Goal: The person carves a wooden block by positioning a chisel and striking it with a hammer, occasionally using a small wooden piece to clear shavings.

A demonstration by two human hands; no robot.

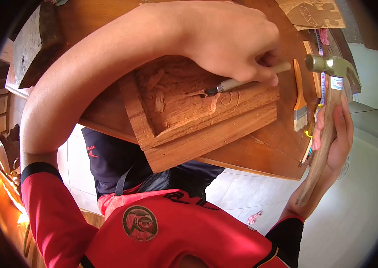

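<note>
My left hand (238, 47) reaches over the top of a wooden panel (206, 136) and is closed around a carving chisel (231, 84) with a pale handle and dark collar. The chisel lies low and slanted, its tip among the shavings beside a carved spiral. The panel has a raised border and rough, chipped ground in its recess. Off the table's right side, my right hand (341, 140) grips a claw hammer (328, 129) by its wooden handle. The metal head is up, apart from the chisel.
A flat paintbrush (298, 91) lies right of the panel on the brown table (260, 156). Beyond it are a measuring tape (323, 85) and thin sticks. A dark heavy block (39, 44) stands upper left, and a patterned wooden piece (314, 15) lies upper right.
</note>
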